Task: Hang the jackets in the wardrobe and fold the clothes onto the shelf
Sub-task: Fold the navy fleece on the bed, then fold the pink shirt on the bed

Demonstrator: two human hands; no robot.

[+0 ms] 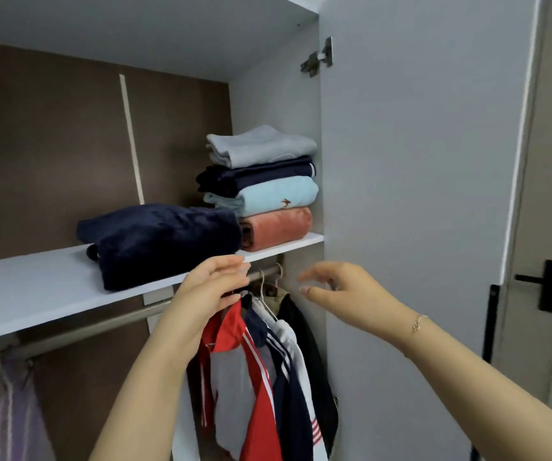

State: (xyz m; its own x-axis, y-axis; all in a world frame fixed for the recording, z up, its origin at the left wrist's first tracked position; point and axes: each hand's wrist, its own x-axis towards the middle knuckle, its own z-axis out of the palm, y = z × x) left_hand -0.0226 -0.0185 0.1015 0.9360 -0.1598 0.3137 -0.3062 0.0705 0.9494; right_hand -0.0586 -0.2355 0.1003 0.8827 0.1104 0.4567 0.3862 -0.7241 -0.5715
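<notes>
Judging by the wardrobe, I am nearly done: jackets (261, 361) hang on the rail (78, 331) at 6 o'clock, folded clothes (264, 188) sit on the shelf (35, 287) at 12. My left hand (208, 287) and right hand (337, 291) hover with loose, empty fingers below the shelf edge.

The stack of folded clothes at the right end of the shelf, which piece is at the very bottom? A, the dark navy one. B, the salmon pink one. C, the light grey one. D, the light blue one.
B: the salmon pink piece lies directly on the shelf, with the light blue, navy and grey pieces stacked above it.
</notes>
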